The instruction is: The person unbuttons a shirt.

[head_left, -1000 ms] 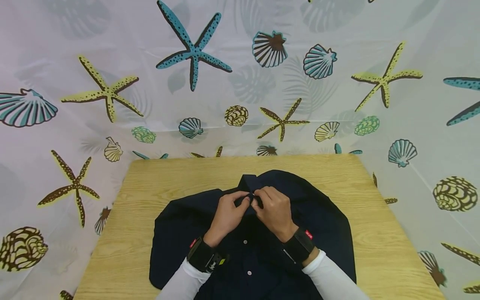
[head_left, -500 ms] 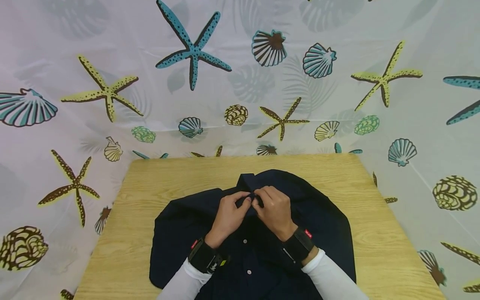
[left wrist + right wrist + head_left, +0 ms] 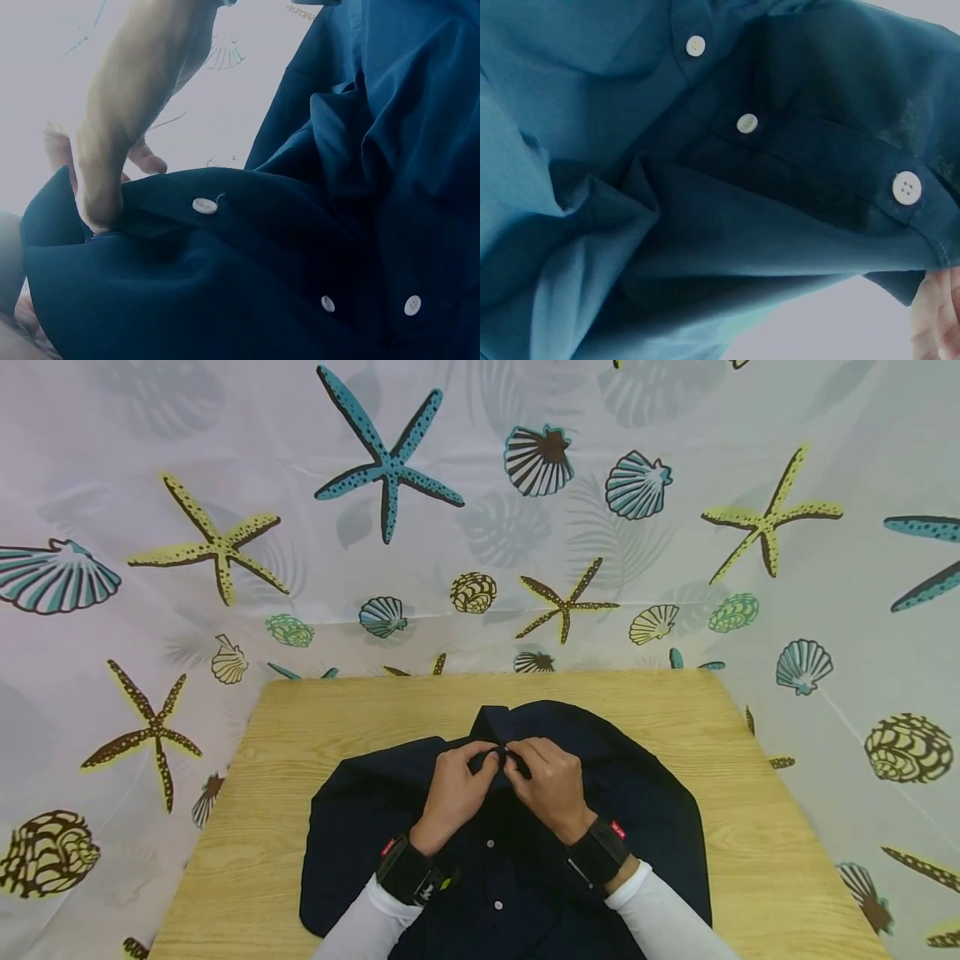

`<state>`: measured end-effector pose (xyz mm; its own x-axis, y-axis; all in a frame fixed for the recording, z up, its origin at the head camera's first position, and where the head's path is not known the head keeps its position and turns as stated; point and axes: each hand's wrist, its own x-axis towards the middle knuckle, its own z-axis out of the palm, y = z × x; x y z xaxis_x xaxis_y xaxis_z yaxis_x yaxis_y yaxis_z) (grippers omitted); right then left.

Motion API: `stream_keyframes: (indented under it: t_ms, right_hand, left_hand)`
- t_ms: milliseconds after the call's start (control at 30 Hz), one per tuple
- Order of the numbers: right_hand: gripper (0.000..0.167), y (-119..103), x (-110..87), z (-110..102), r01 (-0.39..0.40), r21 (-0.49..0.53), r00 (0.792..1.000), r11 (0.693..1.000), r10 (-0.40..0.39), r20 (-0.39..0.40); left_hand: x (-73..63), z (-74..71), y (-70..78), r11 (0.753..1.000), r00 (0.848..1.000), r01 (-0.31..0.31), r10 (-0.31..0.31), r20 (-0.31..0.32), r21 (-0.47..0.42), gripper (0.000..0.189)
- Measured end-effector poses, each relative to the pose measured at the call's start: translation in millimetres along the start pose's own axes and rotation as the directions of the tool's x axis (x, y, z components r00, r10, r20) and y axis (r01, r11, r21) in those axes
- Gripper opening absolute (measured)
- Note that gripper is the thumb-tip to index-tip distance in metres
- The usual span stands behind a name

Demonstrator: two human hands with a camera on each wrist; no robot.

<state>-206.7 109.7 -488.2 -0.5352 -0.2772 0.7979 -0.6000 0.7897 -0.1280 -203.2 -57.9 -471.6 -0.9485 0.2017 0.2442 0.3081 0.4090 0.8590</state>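
Observation:
A dark navy button-up shirt (image 3: 360, 827) lies spread out, its collar (image 3: 491, 722) toward the far side. At the top of the front placket, just below the collar, my left hand (image 3: 457, 787) pinches the cloth between thumb and fingers. My right hand (image 3: 551, 783) pinches the cloth right beside it, fingertips nearly meeting the left's. The exact spot between the fingertips is hidden. Lower on the placket are white buttons (image 3: 491, 843). The left wrist view shows a white button (image 3: 205, 205) near the hands; the right wrist view shows a four-hole button (image 3: 907, 187) on the raised placket edge.
The shirt rests on a light wooden table (image 3: 300, 710). A pale curtain (image 3: 465, 527) printed with starfish and shells hangs behind and along both sides. Each wrist wears a black strapped camera band (image 3: 408, 870), below white sleeves (image 3: 667, 918).
Both hands stay at the collar end of the placket, with only slight finger movement. The right hand's fingers sit a touch lower than before. The shirt lies almost the same.

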Motion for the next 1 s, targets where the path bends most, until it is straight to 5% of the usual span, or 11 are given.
stream_keyframes:
  t_ms: [567, 1000]
  right_hand:
    - [0.005, -1.9, -1.6, 1.4, -0.004, 0.006, 1.000, 1.000, 0.004, -0.007]
    - [0.012, 3.6, 3.4, -10.0, 0.118, 0.017, 0.982, 0.993, -0.120, 0.145]
  left_hand:
    - [-3.4, 0.4, 1.9, 0.999, 0.998, 0.047, -0.047, 0.038, -0.002, 0.023]
    - [-3.5, -0.6, -5.9, 0.999, 1.000, -0.008, 0.007, 0.006, 0.049, 0.020]
